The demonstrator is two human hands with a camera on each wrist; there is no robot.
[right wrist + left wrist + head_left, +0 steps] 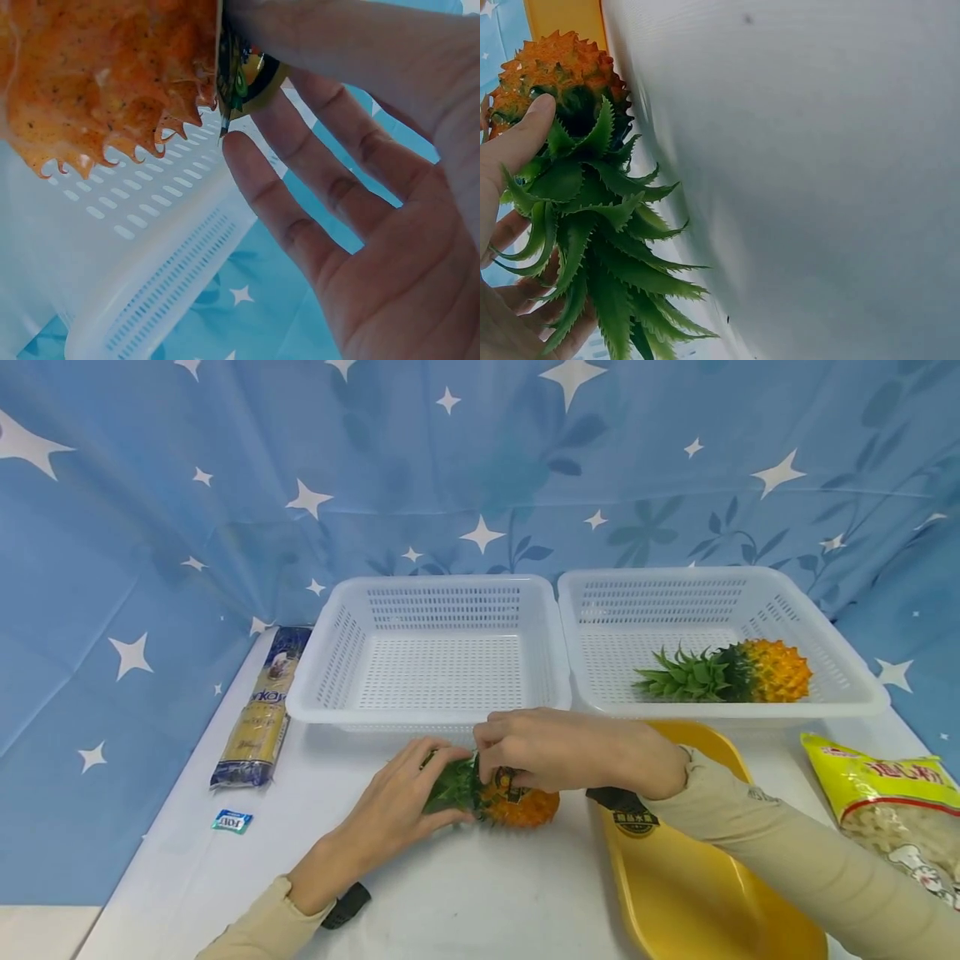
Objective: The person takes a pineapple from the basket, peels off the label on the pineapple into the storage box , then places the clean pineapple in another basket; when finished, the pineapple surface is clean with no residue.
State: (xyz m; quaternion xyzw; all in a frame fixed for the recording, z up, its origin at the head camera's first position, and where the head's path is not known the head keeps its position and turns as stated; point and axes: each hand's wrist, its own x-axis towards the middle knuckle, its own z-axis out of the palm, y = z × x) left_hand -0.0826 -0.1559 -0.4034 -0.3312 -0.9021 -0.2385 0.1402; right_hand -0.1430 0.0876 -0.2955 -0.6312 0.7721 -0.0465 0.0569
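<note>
An orange-and-green toy pineapple (536, 810) lies on the white table in front of the baskets, its leaves to the left. My left hand (401, 793) holds it around the leafy end; in the left wrist view, the thumb presses near the base of the leaves (611, 255). From above, my right hand (555, 747) pinches a black-and-gold label (259, 84) against the fruit's side. The right wrist view shows the other fingers spread away from the fruit. Whether the label is stuck on cannot be told.
Two white baskets (427, 717) (750, 710) stand behind; the right one contains another toy pineapple (776, 672). A yellow bin (675, 893) with a black label (636, 823) sits under my right forearm. Pasta pack (262, 718) and small packet (232, 822) lie left, a yellow snack bag (892, 810) right.
</note>
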